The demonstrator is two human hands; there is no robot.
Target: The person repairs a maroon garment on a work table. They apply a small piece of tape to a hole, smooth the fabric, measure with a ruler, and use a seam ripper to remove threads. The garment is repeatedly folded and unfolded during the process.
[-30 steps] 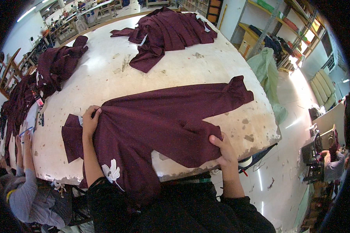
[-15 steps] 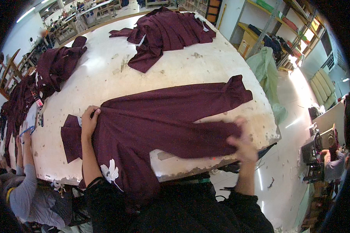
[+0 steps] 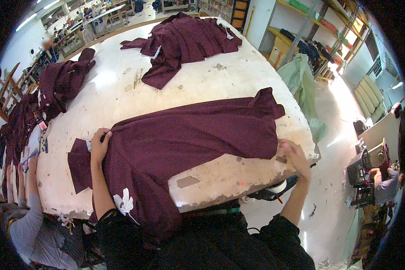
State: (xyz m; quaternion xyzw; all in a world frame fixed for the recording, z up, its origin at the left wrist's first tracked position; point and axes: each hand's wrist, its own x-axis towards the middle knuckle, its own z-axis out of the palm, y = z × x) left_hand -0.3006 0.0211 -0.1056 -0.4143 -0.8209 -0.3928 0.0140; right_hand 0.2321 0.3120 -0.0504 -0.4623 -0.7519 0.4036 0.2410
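Observation:
A maroon garment (image 3: 189,130) lies spread across the near part of the pale table, its long panels reaching to the right. Near its left end, my left hand (image 3: 100,143) pinches the cloth, thumb and fingers closed on it. At the right end of the panels is my right hand (image 3: 297,157), slightly blurred. Its fingers stretch toward the hem, with no cloth visibly gripped; whether the fingertips touch it I cannot tell. A white flower motif (image 3: 123,201) shows on the portion hanging over the table's near edge, beside my left forearm.
More maroon garments are heaped at the table's far side (image 3: 189,42) and left side (image 3: 65,81). At the left, a co-worker's hand (image 3: 30,164) is near a blue tool. Shelving (image 3: 297,31) and a pale green sheet (image 3: 299,78) stand beyond the right edge.
The nearer right-hand panel has moved away from me, closing the gap to the farther one. My right hand has shifted slightly right of the hem. My left hand keeps its pinch.

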